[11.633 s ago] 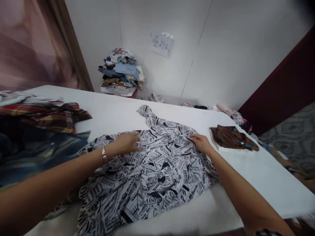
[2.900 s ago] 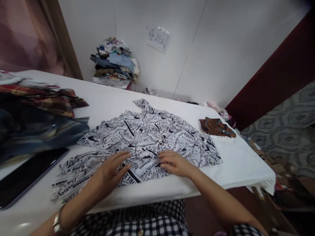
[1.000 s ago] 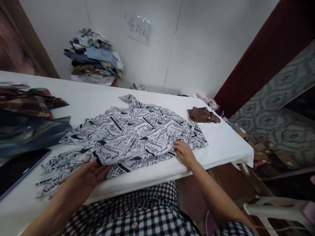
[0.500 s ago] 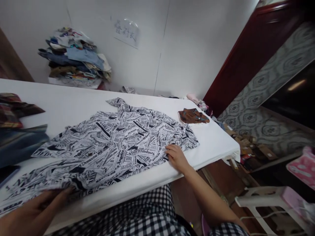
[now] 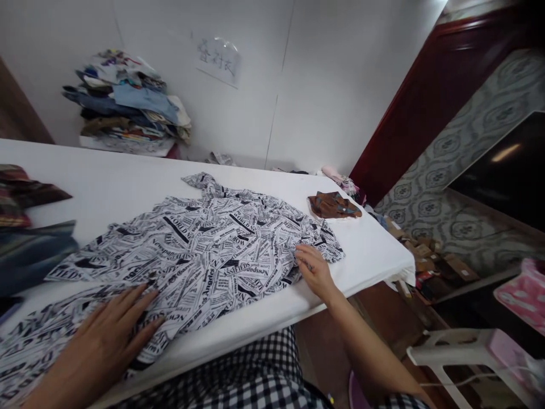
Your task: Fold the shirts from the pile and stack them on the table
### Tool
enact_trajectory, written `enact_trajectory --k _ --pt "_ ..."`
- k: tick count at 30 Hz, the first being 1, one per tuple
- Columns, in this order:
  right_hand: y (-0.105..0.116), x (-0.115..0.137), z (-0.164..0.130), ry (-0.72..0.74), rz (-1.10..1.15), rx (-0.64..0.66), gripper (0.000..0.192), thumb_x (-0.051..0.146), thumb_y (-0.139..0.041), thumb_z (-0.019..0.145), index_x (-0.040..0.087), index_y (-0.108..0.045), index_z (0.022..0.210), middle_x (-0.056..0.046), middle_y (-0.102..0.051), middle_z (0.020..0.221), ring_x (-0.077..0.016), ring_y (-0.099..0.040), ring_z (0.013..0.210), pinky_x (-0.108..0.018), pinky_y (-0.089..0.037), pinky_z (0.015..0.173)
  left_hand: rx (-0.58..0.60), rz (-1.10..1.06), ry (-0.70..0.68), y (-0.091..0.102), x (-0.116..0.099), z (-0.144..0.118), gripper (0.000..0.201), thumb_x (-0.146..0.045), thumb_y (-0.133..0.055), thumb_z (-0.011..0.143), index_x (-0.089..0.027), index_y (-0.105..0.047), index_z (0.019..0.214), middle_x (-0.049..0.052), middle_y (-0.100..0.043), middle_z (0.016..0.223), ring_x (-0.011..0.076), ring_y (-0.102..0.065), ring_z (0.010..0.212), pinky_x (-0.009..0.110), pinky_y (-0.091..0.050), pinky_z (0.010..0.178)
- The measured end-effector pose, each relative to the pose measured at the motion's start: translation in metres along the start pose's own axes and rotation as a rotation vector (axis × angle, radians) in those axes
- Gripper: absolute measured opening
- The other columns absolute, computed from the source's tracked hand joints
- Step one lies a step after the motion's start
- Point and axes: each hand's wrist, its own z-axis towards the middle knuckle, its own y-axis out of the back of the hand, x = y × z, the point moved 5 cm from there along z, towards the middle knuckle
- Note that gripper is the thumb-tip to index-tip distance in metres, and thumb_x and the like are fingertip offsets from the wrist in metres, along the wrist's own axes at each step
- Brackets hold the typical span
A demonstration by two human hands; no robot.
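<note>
A white shirt with black newspaper print lies spread on the white-covered table, its collar end towards the right and one sleeve sticking out at the far side. My left hand rests flat on its lower part near the front edge, fingers stretched out. At the shirt's right part, my right hand has its fingers bent together, pinching a bit of the fabric.
A folded brown garment lies at the table's right end. Plaid cloth and denim lie at the left. Behind stands a tall clothes pile; a plastic stool is at lower right.
My left hand has moved from the shirt's near edge up and right onto the fabric, fingers now spread. My right hand has shifted slightly right and closed on the cloth.
</note>
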Motion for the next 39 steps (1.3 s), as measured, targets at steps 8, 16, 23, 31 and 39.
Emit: enact_trajectory --k 8,16,23,31,39 --pt "-0.054 0.026 0.026 0.029 -0.092 0.334 0.046 0.039 -0.044 0.096 0.023 -0.050 0.139 -0.010 -0.039 0.153 -0.0253 -0.025 0.146 -0.052 -0.028 0.115 0.056 0.167 0.178 0.026 -0.010 0.019 0.050 -0.047 -0.038 0.090 -0.021 -0.061 0.125 0.013 -0.055 0.140 0.0316 -0.046 0.133 0.052 -0.039 0.106" --pt "-0.093 0.011 0.001 -0.080 -0.322 0.723 0.059 0.053 -0.032 0.098 0.022 -0.038 0.148 -0.009 -0.025 0.158 -0.0267 -0.019 0.148 -0.053 -0.018 0.118 0.139 0.122 0.278 0.039 0.011 0.024 0.044 -0.044 -0.037 0.093 -0.024 -0.063 0.122 0.010 -0.059 0.136 0.0338 -0.045 0.133 0.057 -0.039 0.105" --pt "-0.091 0.010 0.000 -0.157 -0.288 0.756 0.064 0.057 -0.032 0.096 0.021 -0.036 0.149 -0.008 -0.023 0.159 -0.0276 -0.016 0.148 -0.054 -0.016 0.118 0.017 0.122 0.283 0.045 -0.002 0.025 0.054 -0.054 -0.037 0.094 -0.024 -0.052 0.136 0.009 -0.046 0.148 0.0289 -0.039 0.138 0.051 -0.033 0.113" --pt "-0.087 0.013 0.040 -0.116 -0.124 0.602 0.061 0.056 -0.039 0.095 0.029 -0.033 0.150 -0.004 -0.023 0.160 -0.0258 -0.015 0.149 -0.054 -0.016 0.119 0.242 0.096 0.146 0.023 -0.010 0.032 0.051 -0.052 -0.043 0.093 -0.031 -0.049 0.139 0.005 -0.044 0.149 0.0293 -0.039 0.139 0.056 -0.033 0.112" --pt "-0.140 -0.013 0.149 -0.082 0.054 0.539 0.048 0.046 -0.051 0.091 0.025 -0.058 0.133 -0.008 -0.051 0.144 -0.0279 -0.040 0.138 -0.049 -0.032 0.113 0.256 -0.001 0.143 0.011 0.009 0.054 0.056 -0.057 -0.043 0.092 -0.032 -0.044 0.143 0.005 -0.043 0.150 0.0268 -0.037 0.140 0.051 -0.025 0.116"
